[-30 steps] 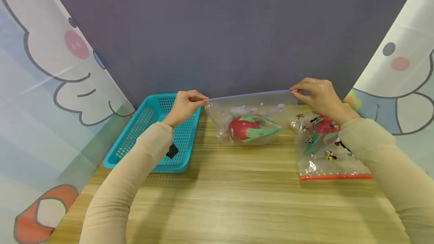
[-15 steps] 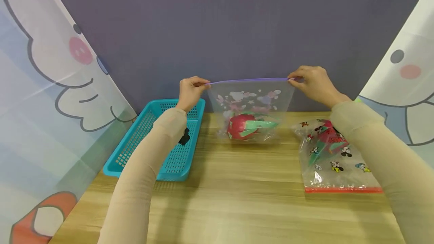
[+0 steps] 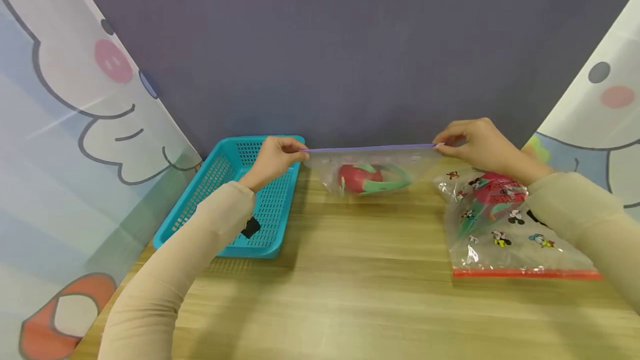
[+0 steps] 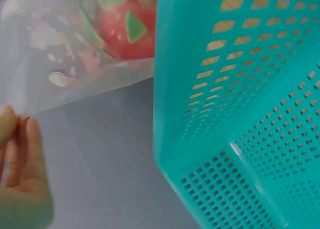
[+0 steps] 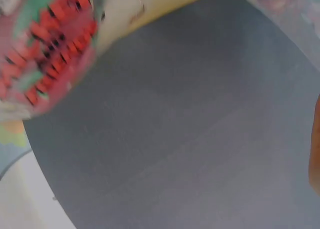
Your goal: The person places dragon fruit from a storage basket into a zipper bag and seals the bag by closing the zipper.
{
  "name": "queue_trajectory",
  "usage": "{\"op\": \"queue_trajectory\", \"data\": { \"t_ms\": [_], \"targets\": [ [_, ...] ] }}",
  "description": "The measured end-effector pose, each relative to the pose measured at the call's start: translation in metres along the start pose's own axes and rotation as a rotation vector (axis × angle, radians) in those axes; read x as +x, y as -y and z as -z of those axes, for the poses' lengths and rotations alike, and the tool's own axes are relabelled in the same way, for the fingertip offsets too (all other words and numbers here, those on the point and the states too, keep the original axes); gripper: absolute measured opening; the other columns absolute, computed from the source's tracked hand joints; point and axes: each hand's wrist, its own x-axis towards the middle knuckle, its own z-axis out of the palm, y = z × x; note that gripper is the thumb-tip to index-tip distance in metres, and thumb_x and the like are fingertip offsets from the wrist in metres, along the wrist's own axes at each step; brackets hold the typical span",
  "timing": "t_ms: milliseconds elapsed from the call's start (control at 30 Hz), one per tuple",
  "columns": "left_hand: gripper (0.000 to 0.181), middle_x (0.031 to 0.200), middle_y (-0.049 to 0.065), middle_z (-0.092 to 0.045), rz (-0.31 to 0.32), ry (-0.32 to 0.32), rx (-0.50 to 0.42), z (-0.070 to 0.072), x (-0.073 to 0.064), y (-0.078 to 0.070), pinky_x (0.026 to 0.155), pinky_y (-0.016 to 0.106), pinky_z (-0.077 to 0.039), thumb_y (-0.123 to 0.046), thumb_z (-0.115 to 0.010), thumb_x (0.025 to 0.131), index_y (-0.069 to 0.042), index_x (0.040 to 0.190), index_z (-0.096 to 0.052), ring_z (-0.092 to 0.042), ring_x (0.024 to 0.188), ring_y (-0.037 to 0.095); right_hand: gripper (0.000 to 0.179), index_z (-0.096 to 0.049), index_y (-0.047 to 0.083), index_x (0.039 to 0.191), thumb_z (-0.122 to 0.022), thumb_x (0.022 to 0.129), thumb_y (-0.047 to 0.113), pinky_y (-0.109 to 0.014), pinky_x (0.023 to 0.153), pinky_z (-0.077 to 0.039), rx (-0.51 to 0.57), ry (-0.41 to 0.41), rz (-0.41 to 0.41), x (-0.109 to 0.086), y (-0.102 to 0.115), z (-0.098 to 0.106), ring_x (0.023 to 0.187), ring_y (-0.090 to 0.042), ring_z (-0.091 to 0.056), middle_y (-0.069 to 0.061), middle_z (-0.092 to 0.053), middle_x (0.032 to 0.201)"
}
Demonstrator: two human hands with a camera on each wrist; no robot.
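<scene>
A clear zip bag (image 3: 370,154) with a purple top edge is stretched between my two hands. Inside it lies a red dragon fruit (image 3: 357,178) with green scales, seen also in the left wrist view as a dragon fruit (image 4: 125,29) behind printed plastic. My left hand (image 3: 277,160) pinches the bag's left top corner between thumb and fingers. At the opposite corner my right hand (image 3: 472,140) pinches the purple strip. Only a sliver of the right hand (image 5: 315,149) shows in the right wrist view.
A turquoise basket (image 3: 287,221) stands left on the wooden table (image 3: 360,293), under my left forearm. A second zip bag (image 3: 480,251) with a red strip and cartoon prints lies at right, another dragon fruit (image 3: 495,190) inside. A grey wall (image 3: 350,43) rises behind.
Both hands rose with the bag's top edge half a second ago, then came down again. The right hand now sits slightly further right. Both hands kept their pinch, and the view shifted a little.
</scene>
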Motion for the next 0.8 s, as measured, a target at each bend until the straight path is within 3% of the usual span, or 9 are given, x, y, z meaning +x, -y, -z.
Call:
{"op": "queue_trajectory", "data": {
  "t_ms": [100,200,333,500,633,800],
  "targets": [
    [0.017,0.095,0.005,-0.066,0.065,0.085,0.089,0.000,-0.010,-0.007,0.076,0.038,-0.050,-0.021,-0.068,0.084,-0.011,0.097,-0.069,-0.061,0.088,0.022,0.005,-0.072,0.020,0.086,-0.068,0.083,0.021,-0.019,0.059,-0.047,0.111,0.104,-0.106,-0.015,0.006,0.002,0.068,0.000,-0.059,0.007,-0.068,0.083],
    [0.016,0.095,0.004,-0.064,0.095,0.167,0.179,-0.003,-0.020,-0.010,0.070,0.033,-0.049,-0.020,-0.068,0.083,-0.011,0.096,-0.069,-0.061,0.085,0.020,0.010,-0.071,0.016,0.090,-0.067,0.084,0.022,-0.021,0.058,-0.049,0.187,0.174,-0.150,-0.027,0.008,-0.001,0.069,0.000,-0.062,0.003,-0.069,0.086],
    [0.013,0.091,0.004,-0.066,0.043,0.274,0.263,-0.012,-0.031,-0.004,0.070,0.029,-0.049,-0.015,-0.068,0.083,-0.008,0.094,-0.069,-0.062,0.082,0.017,0.011,-0.072,0.011,0.091,-0.068,0.083,0.018,-0.021,0.060,-0.051,0.221,0.198,-0.117,-0.044,0.005,-0.016,0.070,0.000,-0.061,0.000,-0.069,0.087],
    [0.009,0.089,0.002,-0.068,-0.023,0.373,0.350,-0.023,-0.044,0.004,0.074,0.028,-0.052,-0.010,-0.068,0.081,-0.008,0.090,-0.070,-0.064,0.083,0.015,0.006,-0.071,0.012,0.086,-0.070,0.080,0.014,-0.021,0.059,-0.050,0.244,0.245,-0.098,-0.067,0.004,-0.042,0.067,0.001,-0.059,0.006,-0.067,0.081],
    [0.009,0.089,0.003,-0.068,-0.041,0.418,0.364,-0.029,-0.052,0.007,0.072,0.027,-0.052,-0.009,-0.068,0.081,-0.007,0.090,-0.070,-0.063,0.082,0.014,0.006,-0.071,0.015,0.086,-0.071,0.080,0.016,-0.021,0.059,-0.050,0.264,0.270,-0.119,-0.082,0.006,-0.053,0.067,0.001,-0.058,0.008,-0.067,0.080],
    [0.011,0.091,0.003,-0.068,-0.071,0.424,0.334,-0.031,-0.060,0.014,0.070,0.024,-0.051,-0.009,-0.067,0.082,-0.007,0.093,-0.069,-0.062,0.079,0.011,0.012,-0.070,0.013,0.091,-0.070,0.080,0.017,-0.021,0.061,-0.050,0.304,0.322,-0.170,-0.095,0.008,-0.058,0.069,0.001,-0.058,0.004,-0.068,0.085]
  ]
}}
